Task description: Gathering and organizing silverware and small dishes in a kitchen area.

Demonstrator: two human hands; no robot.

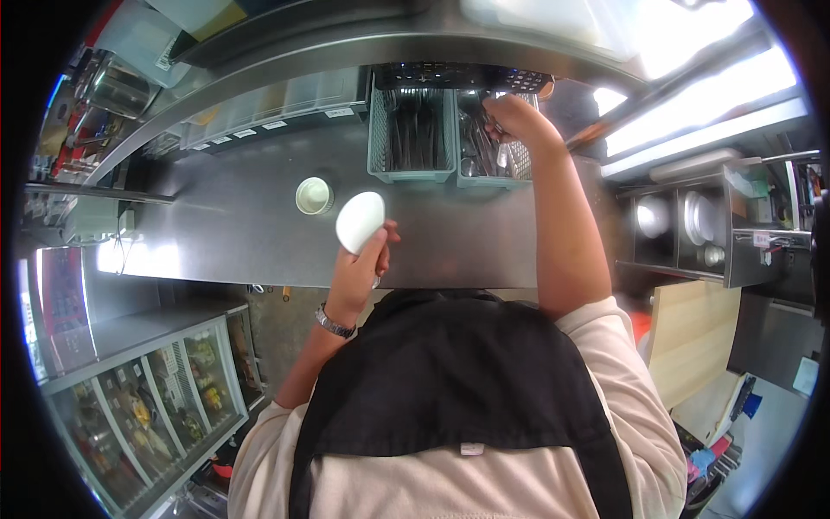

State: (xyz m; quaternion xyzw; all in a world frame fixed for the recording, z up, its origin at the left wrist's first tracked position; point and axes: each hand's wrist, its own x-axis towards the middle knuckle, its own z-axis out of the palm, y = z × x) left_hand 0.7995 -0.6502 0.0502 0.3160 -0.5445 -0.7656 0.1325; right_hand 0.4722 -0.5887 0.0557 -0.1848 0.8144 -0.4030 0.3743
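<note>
My left hand (366, 263) holds a small white dish (360, 222) by its edge, over the front of the stainless steel counter (253, 194). A white ramekin (314, 196) stands on the counter just beyond it. My right hand (512, 120) reaches over a pale plastic basket of cutlery (475, 181), its fingers curled at the handles and spoons (468, 139); whether they grip a piece cannot be made out. Beside it, to the left, is a second pale basket (410, 176) with several metal utensils (418, 130) lying lengthwise.
A steel shelf edge (324, 48) crosses above the baskets. Labelled clear containers (266, 107) line the counter's back left. A glass-topped case of food (149, 409) stands at lower left. Plates (698, 217) sit in a rack at right, above a wooden board (694, 337).
</note>
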